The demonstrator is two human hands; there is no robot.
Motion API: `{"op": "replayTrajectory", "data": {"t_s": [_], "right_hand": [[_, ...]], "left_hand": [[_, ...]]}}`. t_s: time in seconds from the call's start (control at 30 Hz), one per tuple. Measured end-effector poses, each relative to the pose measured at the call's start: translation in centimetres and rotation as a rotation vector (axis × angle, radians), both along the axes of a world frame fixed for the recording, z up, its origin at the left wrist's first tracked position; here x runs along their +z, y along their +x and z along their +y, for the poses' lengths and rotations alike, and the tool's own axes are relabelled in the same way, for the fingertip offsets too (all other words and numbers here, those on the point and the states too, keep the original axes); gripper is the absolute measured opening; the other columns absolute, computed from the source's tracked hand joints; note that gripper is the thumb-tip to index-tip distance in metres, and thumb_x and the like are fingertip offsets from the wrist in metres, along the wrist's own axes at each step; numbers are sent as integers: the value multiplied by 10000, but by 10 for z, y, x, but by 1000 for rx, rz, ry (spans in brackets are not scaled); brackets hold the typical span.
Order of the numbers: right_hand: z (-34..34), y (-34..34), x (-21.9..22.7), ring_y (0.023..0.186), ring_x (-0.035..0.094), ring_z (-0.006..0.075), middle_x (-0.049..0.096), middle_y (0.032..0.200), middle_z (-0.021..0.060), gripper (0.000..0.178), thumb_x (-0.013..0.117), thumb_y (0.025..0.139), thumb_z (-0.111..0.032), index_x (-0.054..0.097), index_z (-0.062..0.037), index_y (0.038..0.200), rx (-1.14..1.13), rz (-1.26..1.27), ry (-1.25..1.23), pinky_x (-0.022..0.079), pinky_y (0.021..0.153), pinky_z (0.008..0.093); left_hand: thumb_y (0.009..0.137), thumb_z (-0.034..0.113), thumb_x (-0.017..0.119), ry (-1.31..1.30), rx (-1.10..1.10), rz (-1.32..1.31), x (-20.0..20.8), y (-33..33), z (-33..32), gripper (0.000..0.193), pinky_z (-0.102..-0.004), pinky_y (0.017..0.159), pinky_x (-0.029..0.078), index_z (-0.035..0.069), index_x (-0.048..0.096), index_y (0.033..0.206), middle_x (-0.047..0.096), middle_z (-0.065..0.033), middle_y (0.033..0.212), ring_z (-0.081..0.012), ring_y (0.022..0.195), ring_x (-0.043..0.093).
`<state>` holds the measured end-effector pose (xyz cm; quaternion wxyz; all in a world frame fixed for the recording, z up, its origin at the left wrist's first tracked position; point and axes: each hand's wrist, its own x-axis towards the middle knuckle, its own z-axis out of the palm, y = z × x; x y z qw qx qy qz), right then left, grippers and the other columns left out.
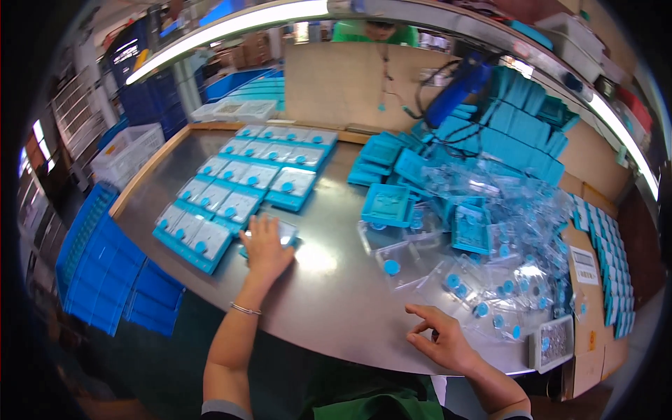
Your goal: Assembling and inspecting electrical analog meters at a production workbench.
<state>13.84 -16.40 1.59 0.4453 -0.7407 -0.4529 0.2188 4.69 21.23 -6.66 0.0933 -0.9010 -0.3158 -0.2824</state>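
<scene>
My left hand [264, 250] lies palm down across a small teal box with a clear lid [287, 232], its fingers stretched out. The hand hides most of that box. Beyond it, rows of similar teal boxes [187, 234] with clear lids and round blue dials stand side by side on the metal table [318, 308]. My right hand [446, 341] hovers near the table's front edge, index finger extended and thumb apart, holding nothing. Closest to it are loose clear plastic lids [458, 280] with blue dials, heaped on the right.
Open teal trays [387, 204] lie behind the lids, with stacked teal parts [518, 129] further back. A blue power tool [458, 91] hangs above them. At the front right corner sits a small white bin [553, 344] beside a cardboard box [586, 329]. Blue crates [98, 269] stand left of the table.
</scene>
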Motion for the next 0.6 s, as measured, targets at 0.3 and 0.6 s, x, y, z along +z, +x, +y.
{"op": "replayTrajectory", "data": {"t_s": [0.3, 0.6], "right_hand": [[-133, 61, 28, 686, 622, 211, 648, 958, 126, 296, 653, 809, -68, 616, -27, 1099, -511, -302, -31, 503, 618, 305], [-397, 193, 8, 1000, 587, 357, 606, 1070, 138, 270, 505, 879, -244, 678, -69, 990, -1441, -691, -1026, 499, 810, 435]], "left_hand": [[675, 170, 689, -168, -95, -51, -17, 17, 106, 736, -477, 1045, 292, -43, 399, 1317, 425, -259, 1317, -414, 1224, 396], [725, 40, 578, -335, -556, -212, -3, -11, -34, 643, -423, 1069, 257, 21, 403, 1344, 380, -166, 1395, -335, 1311, 332]]}}
